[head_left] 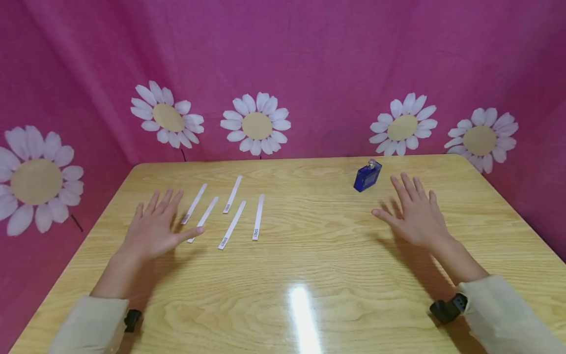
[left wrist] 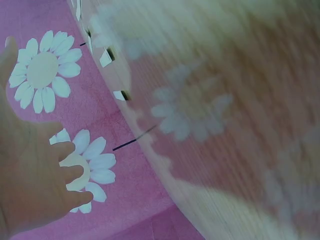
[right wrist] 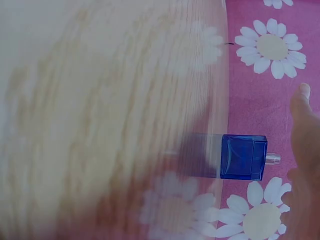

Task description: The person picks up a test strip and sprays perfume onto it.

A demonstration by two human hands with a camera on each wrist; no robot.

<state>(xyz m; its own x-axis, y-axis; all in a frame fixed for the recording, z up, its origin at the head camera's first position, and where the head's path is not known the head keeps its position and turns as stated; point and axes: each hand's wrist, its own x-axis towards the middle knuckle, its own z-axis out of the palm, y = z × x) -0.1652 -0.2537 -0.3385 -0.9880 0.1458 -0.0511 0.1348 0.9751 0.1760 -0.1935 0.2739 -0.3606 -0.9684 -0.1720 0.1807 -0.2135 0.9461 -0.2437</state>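
Several white paper test strips (head_left: 232, 224) with small dark print at their near ends lie on the left half of the table. My left hand (head_left: 152, 231) hovers at their left with fingers spread, its thumb overlapping the nearest strip (head_left: 208, 211) in the head view. A blue glass perfume bottle (head_left: 367, 176) stands upright toward the back right. Just in front and right of it, my right hand (head_left: 417, 219) is held above the table, fingers extended, holding nothing. The right wrist view shows the bottle (right wrist: 243, 157) with its clear, narrow top, apart from the hand.
The wooden table (head_left: 336, 255) has a glossy top with a bright light reflection near the front. A magenta cloth (head_left: 309, 73) with large white daisies hangs behind and beside it. Dark devices (head_left: 448, 309) are strapped at both wrists.
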